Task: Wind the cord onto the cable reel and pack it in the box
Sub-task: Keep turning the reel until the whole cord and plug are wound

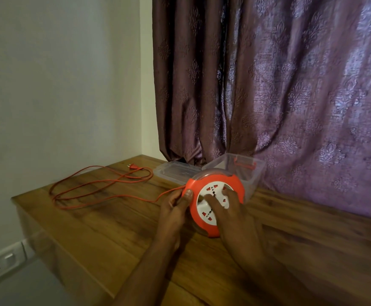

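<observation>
Head view: orange cable reel (215, 203) with white socket face sits tilted on the wooden worktop (118, 235), near its far edge, just in front of the clear plastic box (249, 173). Box is open, with an orange latch on its far wall; clear lid (175, 172) lies flat to the left of it, touching or nearly so.

Left hand (173, 208) grips the reel's left rim, thumb on the orange front, fingers curled around the side where the cord (87, 195) exits. Right hand (235, 219) lies over the white socket face, fingers extended and pressing flat on it, not curled round anything.

Cord is mostly unwound: it runs left from the reel in loose loops across the worktop, ending at the orange plug (133, 166) near the back left corner by the wall.

Purple patterned curtain (268, 85) hangs behind the box. White wall socket plate (1, 265) at lower left, below worktop level.
</observation>
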`<state>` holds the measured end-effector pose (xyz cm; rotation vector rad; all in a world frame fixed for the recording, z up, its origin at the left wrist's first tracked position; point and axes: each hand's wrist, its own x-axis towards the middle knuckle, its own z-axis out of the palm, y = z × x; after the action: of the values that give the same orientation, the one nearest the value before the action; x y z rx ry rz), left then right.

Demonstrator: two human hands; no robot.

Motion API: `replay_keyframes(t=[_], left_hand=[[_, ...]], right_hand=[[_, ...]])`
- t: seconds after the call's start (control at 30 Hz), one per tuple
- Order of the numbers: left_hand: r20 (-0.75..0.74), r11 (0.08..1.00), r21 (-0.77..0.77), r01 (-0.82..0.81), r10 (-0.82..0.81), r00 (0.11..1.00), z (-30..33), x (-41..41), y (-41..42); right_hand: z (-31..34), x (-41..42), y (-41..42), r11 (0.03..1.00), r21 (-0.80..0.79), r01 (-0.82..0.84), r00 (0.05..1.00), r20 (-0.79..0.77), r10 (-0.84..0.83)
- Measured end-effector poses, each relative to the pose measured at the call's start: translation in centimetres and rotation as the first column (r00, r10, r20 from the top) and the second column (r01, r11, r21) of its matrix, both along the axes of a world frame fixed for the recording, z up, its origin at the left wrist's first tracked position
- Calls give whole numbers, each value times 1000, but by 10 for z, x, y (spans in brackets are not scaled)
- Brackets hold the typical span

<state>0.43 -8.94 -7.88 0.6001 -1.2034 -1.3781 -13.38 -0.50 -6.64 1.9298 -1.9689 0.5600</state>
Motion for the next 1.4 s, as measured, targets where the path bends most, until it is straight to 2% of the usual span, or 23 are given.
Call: replay_keyframes(t=[0.23, 0.4, 0.53, 0.8, 0.93, 1.0, 1.1, 1.17, 1.27, 1.33, 1.4], left_hand=[[21, 1000, 21, 9, -9, 1000, -1, 0, 0], [30, 1000, 10, 18, -18, 999, 0, -1, 1], [58, 1000, -20, 24, -23, 998, 2, 0, 3], [77, 999, -3, 34, -34, 996, 3, -2, 8], [64, 998, -18, 55, -54, 997, 3, -3, 10], [68, 998, -20, 62, -60, 996, 4, -3, 12], [75, 998, -43, 53, -50, 996, 4, -4, 11], [74, 997, -53, 53, -49, 996, 5, -3, 12], [64, 998, -48, 36, -33, 997, 5, -2, 10], [41, 999, -51, 9, -7, 999, 5, -1, 8], [1, 999, -41, -16, 16, 1000, 6, 0, 7]], right_hand=[[3, -4, 3, 996, 84, -3, 994, -110, 12], [9, -5, 6, 997, 77, 21, 996, -89, -14], [9, -6, 6, 998, 9, 67, 997, -47, -67], [4, -9, -1, 980, -160, 122, 987, 127, -102], [3, -8, -2, 965, -184, 186, 964, 223, -143], [2, -8, -5, 953, -201, 227, 938, 307, -159], [3, -9, -8, 954, -148, 260, 848, 507, -153], [4, -9, -8, 957, -120, 263, 819, 552, -156], [5, -8, -3, 967, -139, 212, 896, 422, -136], [6, -6, 2, 971, -212, 111, 958, 283, -48], [5, -4, 3, 982, -188, 17, 993, 115, 5]])
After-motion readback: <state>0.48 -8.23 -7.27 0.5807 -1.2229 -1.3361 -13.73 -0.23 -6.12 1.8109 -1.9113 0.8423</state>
